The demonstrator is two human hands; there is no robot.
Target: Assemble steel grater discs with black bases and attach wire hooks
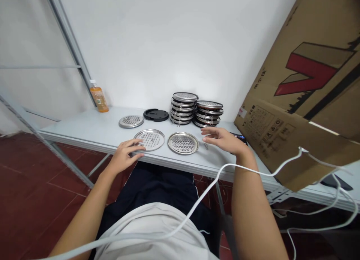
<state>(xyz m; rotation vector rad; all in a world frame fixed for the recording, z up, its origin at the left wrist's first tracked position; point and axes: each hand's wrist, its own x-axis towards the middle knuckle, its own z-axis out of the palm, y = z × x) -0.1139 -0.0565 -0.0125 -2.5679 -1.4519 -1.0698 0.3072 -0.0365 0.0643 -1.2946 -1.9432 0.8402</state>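
Note:
My left hand (126, 153) is open, its fingertips over the left rim of a round perforated metal disc (153, 139); whether they touch it I cannot tell. Just right of that lies a second round perforated metal disc (183, 143) with a raised rim. My right hand (222, 139) hovers open above the table, fingers stretched to the left and nothing visible in them. Below its fingertips is a small bent wire clip (206, 146). Farther back on the left rests another perforated metal disc (131, 121), beside a black round base (156, 114).
Two stacks of round metal-and-black cases, a taller one (182, 108) and a lower one (208, 113), stand by the wall. An orange bottle (99, 97) is at the left back. A large cardboard box (281, 114) bounds the right. A white cable (225, 165) crosses in front.

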